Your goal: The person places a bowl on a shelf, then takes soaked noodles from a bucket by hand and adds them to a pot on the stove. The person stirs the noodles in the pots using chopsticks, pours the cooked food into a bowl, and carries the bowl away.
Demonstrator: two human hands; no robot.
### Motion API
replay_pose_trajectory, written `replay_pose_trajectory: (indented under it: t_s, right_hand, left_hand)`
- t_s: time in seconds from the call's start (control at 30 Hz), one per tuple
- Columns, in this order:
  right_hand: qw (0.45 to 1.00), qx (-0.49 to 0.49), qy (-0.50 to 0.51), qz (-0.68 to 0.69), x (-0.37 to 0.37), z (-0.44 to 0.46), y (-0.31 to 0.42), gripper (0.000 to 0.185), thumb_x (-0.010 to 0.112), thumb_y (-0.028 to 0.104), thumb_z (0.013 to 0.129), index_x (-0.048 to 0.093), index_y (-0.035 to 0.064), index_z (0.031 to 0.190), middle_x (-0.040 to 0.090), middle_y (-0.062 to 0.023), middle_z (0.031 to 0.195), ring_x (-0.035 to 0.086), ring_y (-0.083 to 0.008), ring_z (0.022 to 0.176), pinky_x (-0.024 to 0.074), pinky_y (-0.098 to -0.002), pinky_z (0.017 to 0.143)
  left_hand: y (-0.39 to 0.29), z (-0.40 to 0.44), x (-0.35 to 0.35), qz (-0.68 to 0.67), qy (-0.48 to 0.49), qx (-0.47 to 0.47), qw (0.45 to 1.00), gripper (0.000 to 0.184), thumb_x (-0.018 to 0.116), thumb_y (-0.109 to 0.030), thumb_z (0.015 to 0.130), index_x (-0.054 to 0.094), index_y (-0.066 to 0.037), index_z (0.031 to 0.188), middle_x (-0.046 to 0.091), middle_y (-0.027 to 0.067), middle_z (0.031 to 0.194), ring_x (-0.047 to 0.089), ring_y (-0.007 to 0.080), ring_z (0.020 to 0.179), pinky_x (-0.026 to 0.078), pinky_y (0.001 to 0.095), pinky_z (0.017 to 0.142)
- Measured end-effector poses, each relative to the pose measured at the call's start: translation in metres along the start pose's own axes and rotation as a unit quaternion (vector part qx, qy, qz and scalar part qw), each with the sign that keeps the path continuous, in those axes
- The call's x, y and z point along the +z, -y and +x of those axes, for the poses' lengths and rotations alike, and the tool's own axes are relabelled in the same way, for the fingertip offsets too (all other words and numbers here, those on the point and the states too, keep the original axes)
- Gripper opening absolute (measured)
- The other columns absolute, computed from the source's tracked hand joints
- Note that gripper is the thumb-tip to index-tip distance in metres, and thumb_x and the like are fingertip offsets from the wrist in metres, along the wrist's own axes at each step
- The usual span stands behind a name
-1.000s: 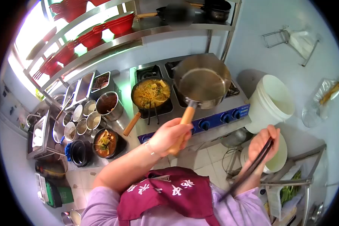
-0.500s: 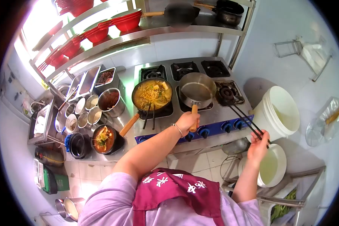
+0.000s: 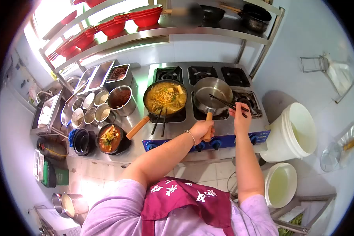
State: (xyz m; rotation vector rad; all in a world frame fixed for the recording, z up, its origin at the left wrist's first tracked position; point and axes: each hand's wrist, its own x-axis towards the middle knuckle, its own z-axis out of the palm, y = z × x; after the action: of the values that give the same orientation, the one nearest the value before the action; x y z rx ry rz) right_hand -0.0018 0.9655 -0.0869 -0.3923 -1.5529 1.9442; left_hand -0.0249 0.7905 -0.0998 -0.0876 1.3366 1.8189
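My left hand (image 3: 201, 130) is closed around the wooden handle of a steel saucepan (image 3: 202, 89), which sits on a front burner. Little or nothing shows inside the pan beyond its bare metal. A pair of black chopsticks (image 3: 227, 103) is held in my right hand (image 3: 240, 113), their tips over the saucepan's opening. To the left, a pan of yellow noodle soup (image 3: 165, 96) stands on the neighbouring burner, its wooden handle pointing toward me. A second pair of black chopsticks (image 3: 159, 121) leans out of that soup.
A black bowl of red soup (image 3: 109, 138) stands at the counter's left, near steel containers of seasonings (image 3: 103, 113) and a pot of dark red paste (image 3: 119, 96). White buckets (image 3: 289, 131) are on the right. Red bowls (image 3: 145, 19) and pans line the shelf above.
My right hand has moved left and up from beside the white buckets, bringing the chopsticks over the saucepan. My left hand keeps its grip on the handle. The view has shifted slightly.
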Motion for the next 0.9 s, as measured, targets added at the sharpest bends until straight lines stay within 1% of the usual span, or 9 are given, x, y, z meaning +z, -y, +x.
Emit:
replay_pose_trajectory:
  t_s: [0.1,0.37,0.43,0.5,0.57,0.63,0.7,0.83,0.9]
  right_hand:
    - [1.000,0.008,-0.002,-0.006,0.008,0.006,-0.018,0.020,0.061,0.019,0.089,0.059,0.0013,0.098,0.059,-0.0047,0.083,0.063,-0.0133,0.072,0.0516,-0.0244,0.062]
    - [0.992,0.063,0.055,-0.098,-0.009,-0.002,-0.052,0.046,0.071,0.010,0.077,0.049,0.0038,0.117,0.053,-0.0054,0.103,0.052,-0.0152,0.095,0.0440,-0.0280,0.082]
    - [0.982,0.101,0.065,-0.144,-0.024,0.003,-0.063,0.050,0.069,0.004,0.075,0.048,0.0041,0.120,0.052,-0.0056,0.102,0.052,-0.0156,0.093,0.0443,-0.0275,0.080]
    - [0.959,0.110,0.075,-0.249,-0.038,0.001,-0.072,0.050,0.070,0.006,0.075,0.048,0.0092,0.120,0.054,-0.0006,0.093,0.051,-0.0099,0.069,0.0386,-0.0242,0.055]
    - [0.965,0.094,0.083,-0.229,-0.046,-0.017,-0.067,0.039,0.066,0.009,0.080,0.050,0.0101,0.115,0.054,0.0001,0.087,0.048,-0.0088,0.063,0.0364,-0.0235,0.051]
    - [0.955,0.213,0.053,-0.202,-0.053,-0.040,-0.049,0.022,0.062,0.012,0.084,0.055,0.0097,0.104,0.053,0.0019,0.079,0.045,-0.0071,0.059,0.0350,-0.0221,0.051]
    - [0.938,0.212,0.070,-0.266,-0.075,-0.064,-0.071,0.015,0.063,0.011,0.083,0.059,0.0048,0.097,0.055,0.0010,0.076,0.051,-0.0076,0.066,0.0421,-0.0210,0.061]
    - [0.892,0.195,0.331,-0.238,-0.013,-0.145,-0.038,0.013,0.063,0.009,0.084,0.060,0.0062,0.096,0.055,0.0016,0.074,0.050,-0.0062,0.064,0.0429,-0.0221,0.057]
    - [0.892,0.076,0.387,-0.219,0.041,-0.162,-0.004,0.016,0.064,0.009,0.083,0.059,0.0062,0.098,0.055,-0.0002,0.075,0.051,-0.0065,0.064,0.0438,-0.0221,0.058]
  left_hand:
    - [0.002,-0.004,-0.005,-0.019,0.019,-0.004,1.000,0.024,0.049,-0.029,0.091,0.052,-0.007,0.098,0.058,0.0083,0.082,0.057,0.0182,0.067,0.047,0.0300,0.057]
    - [0.021,-0.051,-0.027,0.036,0.014,-0.016,0.999,0.039,0.045,-0.033,0.094,0.044,-0.003,0.120,0.056,0.0094,0.106,0.058,0.0193,0.094,0.047,0.0299,0.083]
    - [0.035,-0.070,-0.051,0.133,0.051,0.005,0.990,0.036,0.045,-0.031,0.095,0.048,-0.003,0.119,0.057,0.0097,0.105,0.059,0.0184,0.093,0.048,0.0304,0.082]
    - [0.041,-0.093,-0.081,0.153,0.085,-0.030,0.984,0.036,0.045,-0.029,0.095,0.049,-0.003,0.119,0.058,0.0101,0.104,0.060,0.0187,0.092,0.048,0.0308,0.081]
    - [0.048,-0.113,-0.112,0.171,0.120,-0.060,0.976,0.035,0.045,-0.028,0.095,0.050,-0.003,0.118,0.059,0.0106,0.104,0.060,0.0190,0.091,0.049,0.0313,0.080]
    - [0.064,-0.132,-0.144,0.156,0.075,-0.085,0.981,0.036,0.044,-0.027,0.095,0.050,-0.001,0.119,0.060,0.0119,0.103,0.062,0.0207,0.091,0.050,0.0319,0.079]
    - [0.071,-0.156,-0.167,0.171,0.032,-0.092,0.980,0.035,0.044,-0.026,0.095,0.050,-0.001,0.119,0.060,0.0120,0.103,0.062,0.0214,0.092,0.050,0.0323,0.079]
    - [0.080,-0.190,-0.199,0.149,-0.063,-0.114,0.980,0.034,0.044,-0.023,0.094,0.050,-0.001,0.120,0.060,0.0122,0.103,0.062,0.0223,0.094,0.051,0.0331,0.079]
    - [0.079,-0.199,-0.203,0.143,-0.075,-0.110,0.981,0.034,0.045,-0.023,0.094,0.050,0.000,0.119,0.060,0.0119,0.103,0.062,0.0220,0.093,0.051,0.0330,0.079]
